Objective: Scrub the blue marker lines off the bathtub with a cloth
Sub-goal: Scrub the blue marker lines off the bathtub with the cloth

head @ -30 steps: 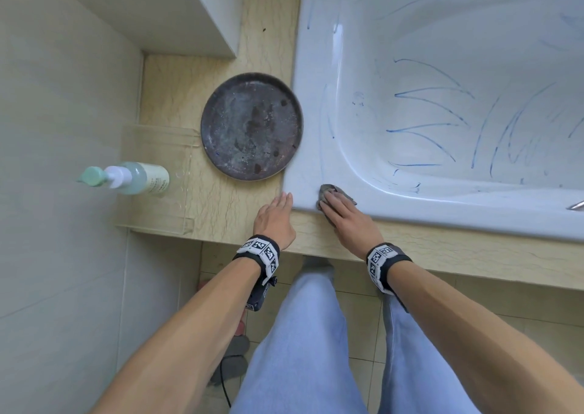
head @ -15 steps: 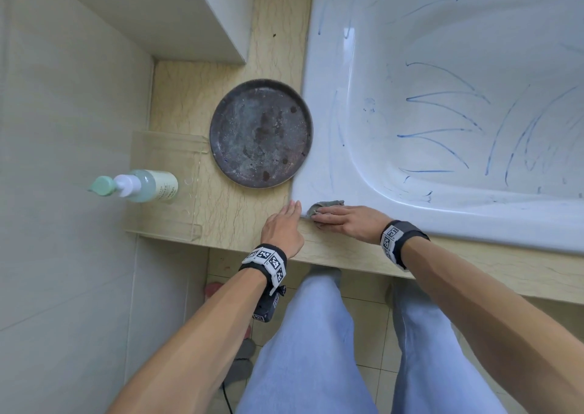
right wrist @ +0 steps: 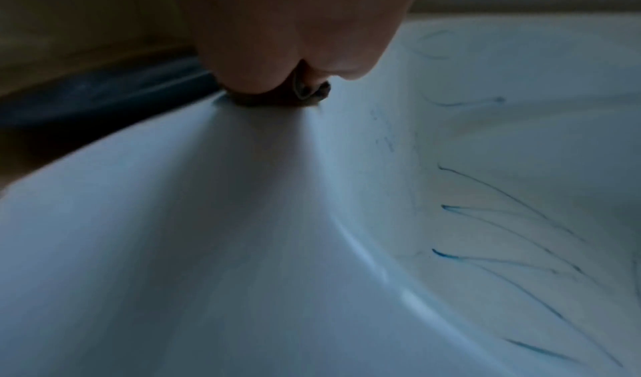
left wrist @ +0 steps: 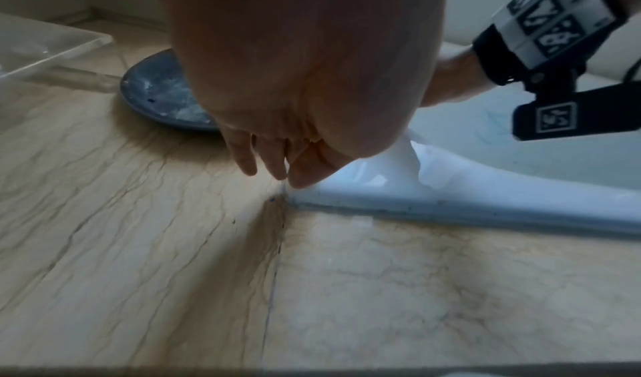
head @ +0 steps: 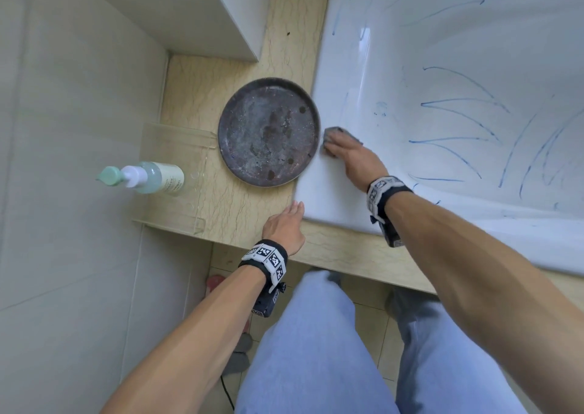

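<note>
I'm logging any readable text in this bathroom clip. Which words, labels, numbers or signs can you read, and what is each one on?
No text here can be read for certain.
Pump bottle: dark print on its pale label, too small and blurred to read.
Left wristband: black-and-white square marker patterns, no words.
Right wristband: the same kind of patterns, no words.
Black camera unit under the right wrist: a boxed white mark, too blurred to read.

One bathtub (head: 331, 192), one cloth (head: 339, 131), one round plate (head: 268, 132), one pump bottle (head: 148, 176), one clear tray (head: 177, 148), two hands
</note>
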